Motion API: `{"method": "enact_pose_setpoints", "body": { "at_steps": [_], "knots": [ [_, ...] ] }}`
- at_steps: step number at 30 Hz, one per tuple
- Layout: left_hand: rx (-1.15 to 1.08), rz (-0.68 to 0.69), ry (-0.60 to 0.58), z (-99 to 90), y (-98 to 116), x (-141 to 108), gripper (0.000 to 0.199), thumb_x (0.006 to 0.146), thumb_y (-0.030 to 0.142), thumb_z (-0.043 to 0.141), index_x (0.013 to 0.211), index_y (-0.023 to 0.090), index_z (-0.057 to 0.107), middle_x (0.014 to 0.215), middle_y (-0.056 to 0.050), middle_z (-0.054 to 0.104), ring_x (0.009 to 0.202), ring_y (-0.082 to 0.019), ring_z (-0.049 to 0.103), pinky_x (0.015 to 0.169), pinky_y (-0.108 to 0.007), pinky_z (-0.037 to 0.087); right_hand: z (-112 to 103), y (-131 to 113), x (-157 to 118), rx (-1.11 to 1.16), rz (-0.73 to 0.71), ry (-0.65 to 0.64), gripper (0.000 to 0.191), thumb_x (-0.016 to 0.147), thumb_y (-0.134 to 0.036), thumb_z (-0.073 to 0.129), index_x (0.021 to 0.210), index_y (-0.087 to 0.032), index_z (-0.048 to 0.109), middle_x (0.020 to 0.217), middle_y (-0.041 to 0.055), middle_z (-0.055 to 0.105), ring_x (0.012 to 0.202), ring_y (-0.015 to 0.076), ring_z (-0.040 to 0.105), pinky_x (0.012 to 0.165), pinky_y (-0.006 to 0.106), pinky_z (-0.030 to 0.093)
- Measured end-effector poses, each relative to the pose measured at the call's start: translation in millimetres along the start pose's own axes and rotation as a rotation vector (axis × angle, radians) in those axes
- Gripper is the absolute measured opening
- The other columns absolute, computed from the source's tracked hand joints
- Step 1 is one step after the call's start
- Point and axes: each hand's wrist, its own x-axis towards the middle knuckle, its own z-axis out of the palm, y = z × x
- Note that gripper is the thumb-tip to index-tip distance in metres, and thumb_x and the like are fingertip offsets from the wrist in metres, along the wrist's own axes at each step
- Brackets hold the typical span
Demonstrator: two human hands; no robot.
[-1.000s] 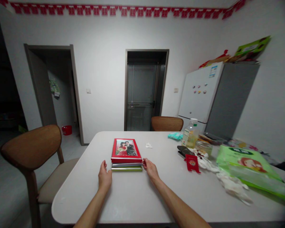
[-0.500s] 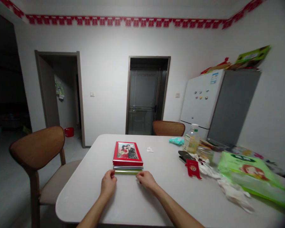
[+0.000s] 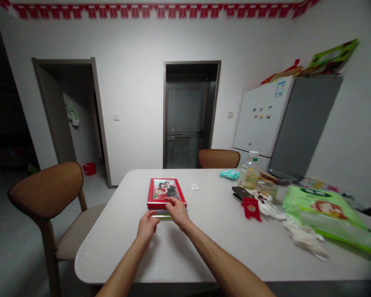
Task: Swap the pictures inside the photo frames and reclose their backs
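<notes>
A red photo frame (image 3: 180, 193) with a picture of two people lies face up on top of a small stack near the table's far left. Beneath it, a silvery layer and a green-edged piece (image 3: 165, 217) show at the front, partly covered by my hands. My left hand (image 3: 147, 227) is at the stack's front left corner, its thumb and forefinger apart around the lower edge. Over the front edge of the red frame reaches my right hand (image 3: 178, 212), fingers stretched out above the frame's lower border. Whether its fingertips press on the frame is hard to tell.
On the white table (image 3: 216, 247) lie a crumpled tissue (image 3: 195, 187), a red card (image 3: 251, 208), a dark phone-like object (image 3: 241, 192), a bottle (image 3: 249, 173), a glass jar (image 3: 266, 189) and a green tissue pack (image 3: 324, 210). Wooden chairs stand left (image 3: 48, 192) and behind (image 3: 219, 159).
My right hand has moved left and up from the stack's front right corner to over the red frame's front edge. My left hand has shifted slightly right. The view has tilted down.
</notes>
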Motion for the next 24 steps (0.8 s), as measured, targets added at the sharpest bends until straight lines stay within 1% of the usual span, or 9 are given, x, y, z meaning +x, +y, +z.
{"method": "enact_pose_setpoints", "body": {
  "at_steps": [5,7,8,11,13,15,16,20,24],
  "knots": [
    [-0.085,0.025,-0.055,3.7,-7.0,-14.2,0.028,0.060,0.008,0.054,0.087,0.016,0.054,0.044,0.011,0.040,0.041,-0.006,0.042,0.044,-0.017,0.031,3.4,26.4,-23.6,-0.057,0.001,-0.024,0.034,0.064,-0.018,0.038,0.087,-0.012,0.062,0.057,0.0008,0.059,0.048,0.0124,0.049,0.049,0.023,0.040],
    [-0.103,0.010,-0.074,3.0,-10.5,-15.0,0.031,0.060,0.004,0.055,0.088,0.018,0.054,0.046,0.011,0.041,0.044,-0.006,0.043,0.047,-0.016,0.033,1.3,27.5,-29.7,-0.091,-0.033,-0.034,0.032,0.066,-0.019,0.039,0.087,-0.013,0.062,0.057,0.0007,0.058,0.050,0.0129,0.049,0.052,0.024,0.041],
    [-0.112,-0.009,-0.084,2.5,-11.5,-13.7,0.032,0.061,0.003,0.056,0.090,0.018,0.054,0.047,0.011,0.042,0.045,-0.006,0.044,0.048,-0.016,0.034,-0.8,24.3,-28.7,-0.096,-0.056,-0.033,0.031,0.068,-0.020,0.039,0.089,-0.015,0.061,0.062,0.0014,0.059,0.055,0.0134,0.051,0.057,0.025,0.042],
    [-0.142,-0.110,-0.103,1.2,-10.8,-6.3,0.024,0.072,0.011,0.056,0.095,0.015,0.051,0.059,0.006,0.051,0.050,-0.007,0.048,0.050,-0.020,0.041,-8.6,5.7,-10.2,-0.233,-0.187,-0.006,0.034,0.072,-0.023,0.040,0.103,-0.019,0.054,0.093,0.0050,0.058,0.084,0.0166,0.050,0.077,0.028,0.037],
    [-0.169,-0.179,-0.107,1.0,-8.3,-1.7,0.022,0.080,0.023,0.050,0.099,0.014,0.049,0.081,-0.001,0.056,0.064,-0.011,0.055,0.058,-0.026,0.046,-12.3,-5.1,7.1,-0.486,-0.300,-0.020,0.042,0.070,-0.027,0.047,0.112,-0.019,0.048,0.108,0.0075,0.051,0.098,0.0208,0.042,0.084,0.033,0.032],
    [-0.198,-0.228,-0.112,2.0,-5.3,0.5,0.025,0.082,0.029,0.046,0.103,0.014,0.048,0.099,-0.005,0.053,0.080,-0.015,0.055,0.067,-0.034,0.048,-13.3,-8.9,19.8,-0.640,-0.342,-0.064,0.047,0.063,-0.027,0.057,0.109,-0.019,0.050,0.106,0.0094,0.050,0.099,0.0242,0.040,0.083,0.036,0.031],
    [-0.211,-0.244,-0.113,2.9,-4.0,0.7,0.026,0.082,0.030,0.046,0.104,0.015,0.047,0.103,-0.006,0.052,0.084,-0.016,0.055,0.070,-0.036,0.047,-13.0,-8.1,23.1,-0.661,-0.340,-0.086,0.045,0.061,-0.026,0.060,0.105,-0.019,0.053,0.102,0.0096,0.051,0.097,0.0245,0.041,0.082,0.037,0.032],
    [-0.256,-0.258,-0.078,7.6,0.1,-0.4,0.026,0.082,0.029,0.046,0.104,0.015,0.048,0.102,-0.005,0.053,0.083,-0.016,0.055,0.070,-0.036,0.047,-11.5,-0.1,21.9,-0.666,-0.341,-0.119,0.032,0.064,-0.020,0.056,0.095,-0.021,0.057,0.093,0.0074,0.053,0.092,0.0216,0.043,0.079,0.034,0.033],
    [-0.303,-0.163,0.031,6.2,9.8,1.3,0.024,0.077,0.019,0.053,0.100,0.013,0.046,0.085,-0.001,0.055,0.068,-0.010,0.054,0.059,-0.023,0.044,-18.6,-2.2,16.5,-0.593,-0.314,-0.057,0.039,0.069,-0.023,0.050,0.108,-0.021,0.051,0.102,0.0081,0.051,0.097,0.0216,0.041,0.083,0.034,0.031]
  ]
}}
